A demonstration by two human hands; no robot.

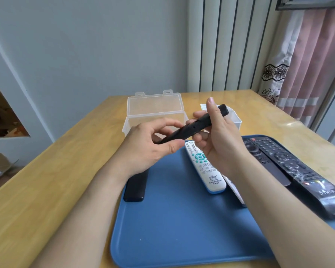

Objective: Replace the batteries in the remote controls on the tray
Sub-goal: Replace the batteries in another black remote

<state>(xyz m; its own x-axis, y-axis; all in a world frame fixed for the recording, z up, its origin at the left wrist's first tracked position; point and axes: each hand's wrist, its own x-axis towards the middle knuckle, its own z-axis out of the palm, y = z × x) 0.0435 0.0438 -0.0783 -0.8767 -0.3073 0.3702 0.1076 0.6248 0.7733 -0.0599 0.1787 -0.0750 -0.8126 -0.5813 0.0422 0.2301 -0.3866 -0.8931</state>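
I hold a slim black remote [193,127] in the air above the far edge of the blue tray [174,225], seen edge-on. My right hand [219,138] grips its far half and my left hand [149,147] pinches its near end. On the tray lie a white remote with teal buttons [205,167], a black piece [135,186] at the tray's left edge, a white item [235,190] partly hidden by my right forearm, and two black remotes [290,167] at the right. No batteries show.
A clear plastic box with its lid raised [155,115] stands behind the tray on the wooden table [46,190]. A second clear container [234,117] sits behind my right hand. Curtains and a radiator are at the back right.
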